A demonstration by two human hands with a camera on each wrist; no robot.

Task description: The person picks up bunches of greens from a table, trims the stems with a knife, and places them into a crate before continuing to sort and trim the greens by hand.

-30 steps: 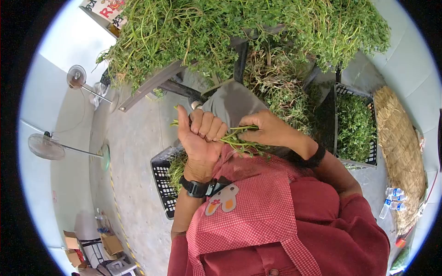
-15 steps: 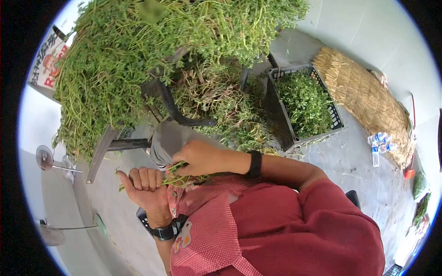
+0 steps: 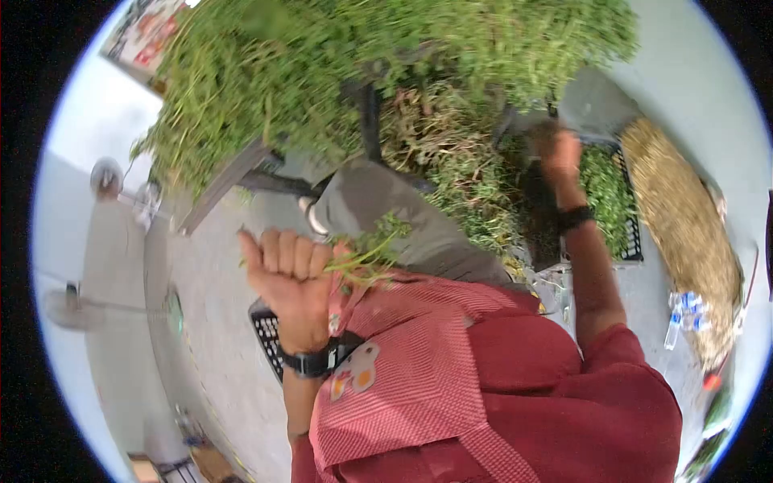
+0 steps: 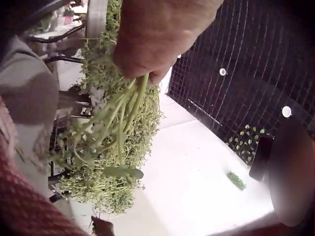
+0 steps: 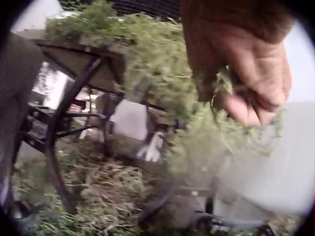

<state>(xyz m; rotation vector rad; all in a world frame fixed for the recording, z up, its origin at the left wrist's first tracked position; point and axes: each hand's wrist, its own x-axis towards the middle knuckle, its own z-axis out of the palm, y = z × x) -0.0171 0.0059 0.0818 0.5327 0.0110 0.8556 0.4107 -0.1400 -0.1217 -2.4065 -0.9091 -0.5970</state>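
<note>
Left hand (image 3: 288,280) gripped green stems (image 4: 140,100), ends hidden inside it; right hand (image 3: 560,158), blurred, pinched leafy scraps (image 5: 224,81).

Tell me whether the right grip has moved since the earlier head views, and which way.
Yes: the right grip, earlier beside the left grip, has moved away from it, forward and rightward, to the left edge of the black crate.

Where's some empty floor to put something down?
Grey concrete floor lies bare between the slim-poled standing fans and the black plastic crate near the left hand. Crowded: leafy green stems cover the black-legged table, and tangled brownish stems pile underneath.
</note>
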